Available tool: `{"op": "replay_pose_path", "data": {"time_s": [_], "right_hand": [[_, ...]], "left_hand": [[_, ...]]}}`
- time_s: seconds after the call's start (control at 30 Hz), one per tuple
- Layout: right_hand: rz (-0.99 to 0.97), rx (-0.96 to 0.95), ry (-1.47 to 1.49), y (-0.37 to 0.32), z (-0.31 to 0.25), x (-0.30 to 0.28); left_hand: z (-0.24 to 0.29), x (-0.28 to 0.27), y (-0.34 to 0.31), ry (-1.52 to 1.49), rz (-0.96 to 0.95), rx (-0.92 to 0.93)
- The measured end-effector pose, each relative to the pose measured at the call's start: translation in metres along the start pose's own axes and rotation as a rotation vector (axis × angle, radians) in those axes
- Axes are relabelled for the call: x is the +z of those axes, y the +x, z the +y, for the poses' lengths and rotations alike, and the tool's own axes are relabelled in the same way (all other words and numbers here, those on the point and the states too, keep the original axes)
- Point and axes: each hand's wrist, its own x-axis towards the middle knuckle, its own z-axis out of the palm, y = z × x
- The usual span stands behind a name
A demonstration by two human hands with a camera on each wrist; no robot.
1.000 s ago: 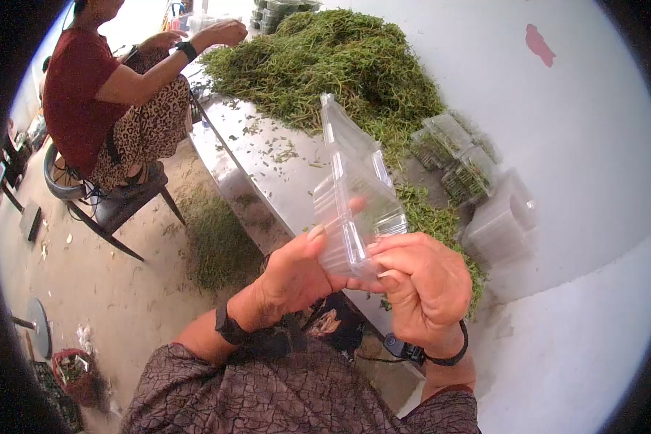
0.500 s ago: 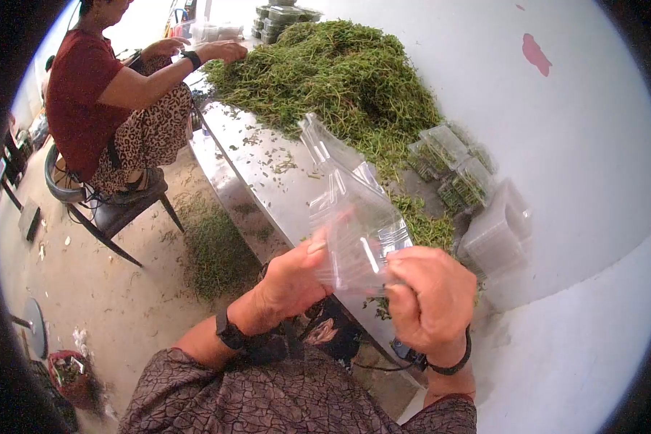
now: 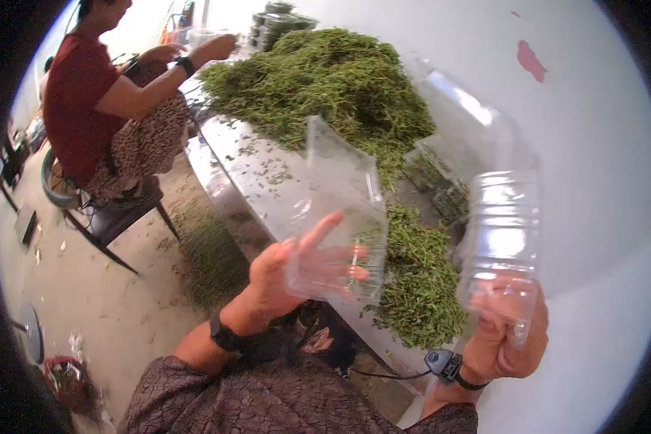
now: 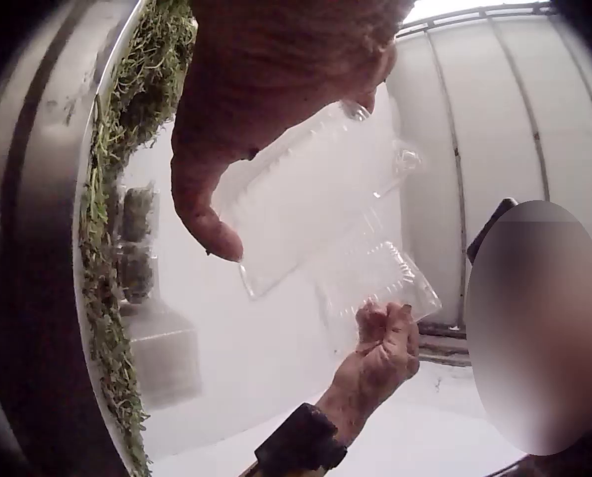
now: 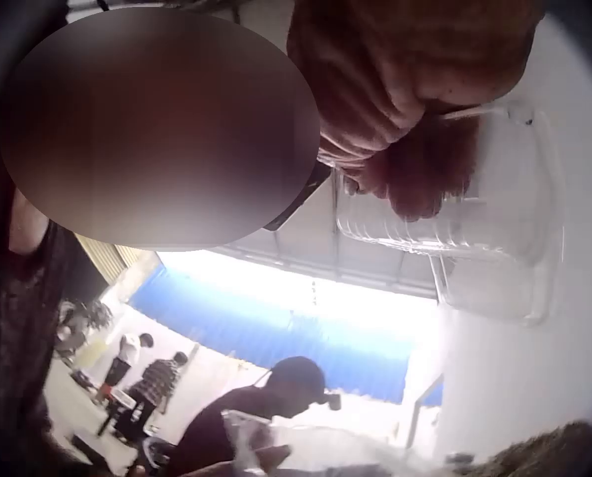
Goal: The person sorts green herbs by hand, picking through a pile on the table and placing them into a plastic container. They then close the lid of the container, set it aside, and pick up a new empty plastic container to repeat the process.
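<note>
In the head view, a hinged clear plastic container (image 3: pixel 336 188) lies against my left hand (image 3: pixel 307 264). The fingers show through its wall, straight and spread. From the left wrist, one digit of this hand (image 4: pixel 212 224) runs along the container's edge. Off to the right, my right hand (image 3: pixel 510 325) pinches a second clear plastic container (image 3: pixel 505 217) by its lower end, its lid raised and blurred. In the left wrist view, the curled fingers of the right hand (image 4: pixel 380 343) grip that container's edge.
A heap of cut green stems (image 3: pixel 325 87) covers much of the metal table (image 3: pixel 246 170). Filled boxes (image 3: pixel 437 177) stand by the wall, more at the far end (image 3: pixel 278 29). Another person (image 3: pixel 94 94) sits across the table's left side. A loose green pile (image 3: pixel 427 289) lies near my right hand.
Both hands were together at the clear containers. My right hand has pulled one container away to the right, while the other stays with my left hand, whose fingers have spread.
</note>
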Motion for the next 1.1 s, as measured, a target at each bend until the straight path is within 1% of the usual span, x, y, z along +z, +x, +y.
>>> {"op": "replay_pose_path", "data": {"time_s": [0.03,0.07,0.1,0.17,0.2,0.27,0.3,0.4,0.43,0.5,0.53,0.6,0.73,0.8,0.93,1.03,1.1], "right_hand": [[0.110,-0.011,-0.151,0.001,0.000,-0.004],[0.100,-0.035,-0.257,0.008,-0.001,-0.011],[0.109,-0.029,-0.313,0.012,0.007,-0.018],[0.093,-0.075,-0.323,0.016,0.034,-0.033],[0.098,-0.069,-0.373,0.016,0.045,-0.038],[0.112,-0.034,-0.424,0.016,0.067,-0.044],[0.116,-0.031,-0.452,0.015,0.076,-0.047],[0.035,0.093,-0.492,0.010,0.103,-0.056],[0.035,0.096,-0.506,0.007,0.109,-0.059],[-0.062,0.134,-0.571,0.003,0.122,-0.061],[-0.060,0.134,-0.579,0.000,0.127,-0.061],[-0.133,0.173,-0.610,-0.004,0.135,-0.058],[-0.198,0.193,-0.634,-0.014,0.150,-0.052],[-0.273,0.234,-0.642,-0.017,0.154,-0.049],[-0.273,0.241,-0.641,-0.026,0.165,-0.044],[-0.329,0.257,-0.692,-0.029,0.167,-0.042],[-0.310,0.320,-0.710,-0.030,0.167,-0.041]], "left_hand": [[-0.001,-0.003,0.000,-0.012,0.006,0.009],[-0.002,-0.004,-0.001,0.017,-0.007,0.030],[-0.002,-0.007,-0.002,0.002,-0.053,-0.001],[-0.002,-0.013,-0.004,0.007,0.019,0.047],[-0.002,-0.012,-0.004,-0.008,-0.021,0.020],[0.001,-0.010,-0.006,-0.001,0.071,0.100],[0.002,-0.012,-0.006,-0.010,0.048,0.084],[0.003,-0.015,-0.006,0.029,0.055,0.160],[0.002,-0.015,-0.006,0.022,0.045,0.151],[0.001,-0.017,-0.006,0.041,0.073,0.166],[0.000,-0.017,-0.005,0.038,0.065,0.163],[-0.001,-0.016,-0.006,0.027,0.091,0.157],[-0.001,-0.014,-0.006,0.053,0.119,0.140],[-0.002,-0.014,-0.006,0.065,0.124,0.144],[-0.002,-0.015,-0.007,0.058,0.137,0.145],[-0.001,-0.017,-0.009,0.061,0.144,0.107],[-0.002,-0.015,-0.007,0.063,0.150,0.119]]}}
